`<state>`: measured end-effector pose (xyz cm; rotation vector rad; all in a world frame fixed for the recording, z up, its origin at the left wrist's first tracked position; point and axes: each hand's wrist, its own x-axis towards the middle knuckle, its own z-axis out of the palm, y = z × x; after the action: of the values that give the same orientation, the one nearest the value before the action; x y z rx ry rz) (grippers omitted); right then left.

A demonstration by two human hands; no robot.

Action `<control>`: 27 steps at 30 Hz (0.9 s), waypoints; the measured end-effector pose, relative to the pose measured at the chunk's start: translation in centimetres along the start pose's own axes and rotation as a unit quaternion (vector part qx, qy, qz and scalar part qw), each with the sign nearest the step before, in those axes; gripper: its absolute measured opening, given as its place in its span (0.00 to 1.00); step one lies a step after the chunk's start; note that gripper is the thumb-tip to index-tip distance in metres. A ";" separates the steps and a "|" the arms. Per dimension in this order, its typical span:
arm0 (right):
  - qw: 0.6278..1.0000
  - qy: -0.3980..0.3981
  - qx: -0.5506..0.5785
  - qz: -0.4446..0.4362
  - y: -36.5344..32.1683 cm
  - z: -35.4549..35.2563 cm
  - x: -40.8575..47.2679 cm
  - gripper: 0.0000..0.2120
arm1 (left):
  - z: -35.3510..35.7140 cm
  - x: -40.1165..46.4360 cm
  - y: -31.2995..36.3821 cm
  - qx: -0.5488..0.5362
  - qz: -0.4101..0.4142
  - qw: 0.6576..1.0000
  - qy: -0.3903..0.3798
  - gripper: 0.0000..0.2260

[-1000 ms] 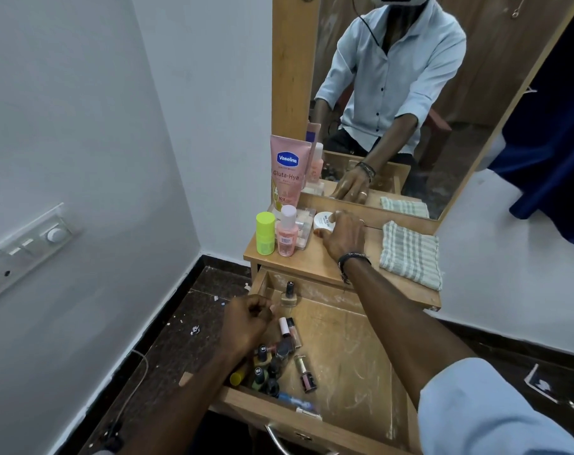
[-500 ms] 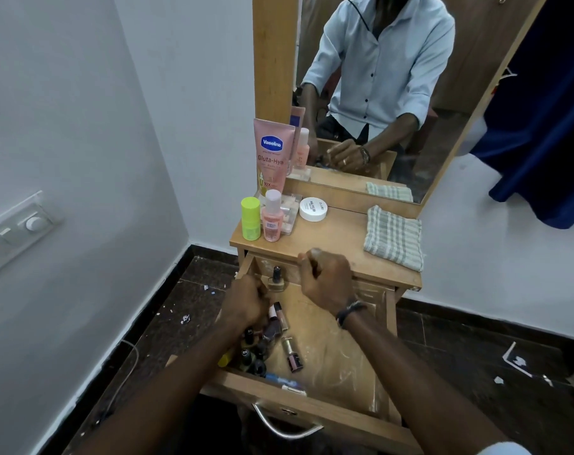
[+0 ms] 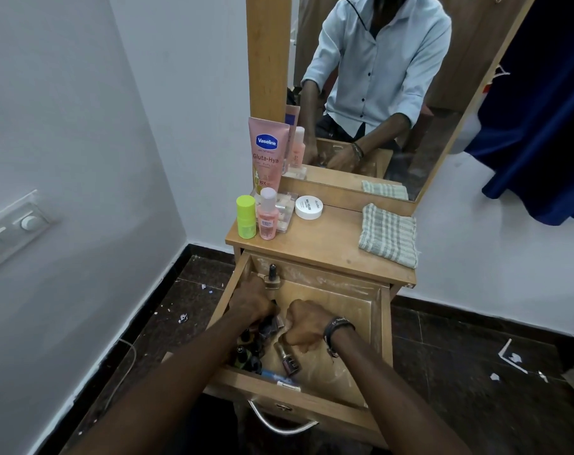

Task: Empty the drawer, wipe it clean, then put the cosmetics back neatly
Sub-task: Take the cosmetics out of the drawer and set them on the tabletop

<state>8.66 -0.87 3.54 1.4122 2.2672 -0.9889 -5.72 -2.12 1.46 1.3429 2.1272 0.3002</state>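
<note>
1. Drawer [image 3: 382, 326] pulled open below the tabletop [image 3: 325, 244], with small cosmetics bottles [image 3: 256, 353] heaped in its 9 o'clock half.
2. Folded cloth [image 3: 388, 234] lies on the tabletop at 3 o'clock.
3. My left hand [image 3: 252, 303] reaches down into the heap; whether its fingers grip a bottle I cannot tell.
4. My right hand [image 3: 303, 326] is curled just beside it, over a lying nail polish bottle [image 3: 287, 357]; I cannot tell whether it holds anything.
5. One nail polish [image 3: 272, 277] stands upright at the drawer's 11 o'clock corner.
</note>
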 end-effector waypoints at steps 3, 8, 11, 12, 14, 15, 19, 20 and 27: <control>1.000 -0.027 -0.016 0.000 -0.8 -0.1 -0.8 0.09 | 0.3 0.0 0.1 -0.005 -0.010 1.000 0.002 0.19; 0.994 0.012 -0.111 -0.019 -0.9 0.9 -1.0 0.25 | 0.0 0.1 0.0 -0.060 -0.021 0.998 -0.006 0.11; 0.996 0.008 -0.088 -0.025 -0.6 1.1 -1.3 0.26 | 0.2 0.5 -0.4 -0.120 -0.016 0.993 -0.008 0.06; 0.997 0.002 -0.071 -0.031 -0.4 1.0 -1.3 0.25 | 0.4 0.6 -0.6 -0.144 -0.011 0.989 -0.009 0.04; 0.999 -0.005 -0.031 -0.036 0.0 0.7 -1.6 0.23 | 0.3 0.3 -0.7 -0.209 0.004 0.978 -0.006 0.05; 0.999 -0.003 -0.012 -0.033 0.3 0.4 -1.8 0.21 | 0.1 0.1 -0.7 -0.240 0.010 0.971 -0.001 0.06; 0.997 0.004 0.074 -0.023 1.4 -1.5 -2.2 0.14 | -0.8 -0.6 -0.8 -0.350 0.014 0.936 -0.018 0.08; 0.995 0.011 0.093 -0.030 1.8 -2.2 -2.3 0.12 | -1.0 -0.7 -0.8 -0.366 0.015 0.930 -0.026 0.09; 0.955 0.130 0.247 -0.106 1.5 -8.6 -3.7 0.09 | -1.4 -1.4 -1.0 -0.417 0.040 0.908 -0.022 0.11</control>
<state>12.66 2.96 11.31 1.5857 2.5145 -1.6140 -6.87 -3.68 2.60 0.8942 1.5837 1.0596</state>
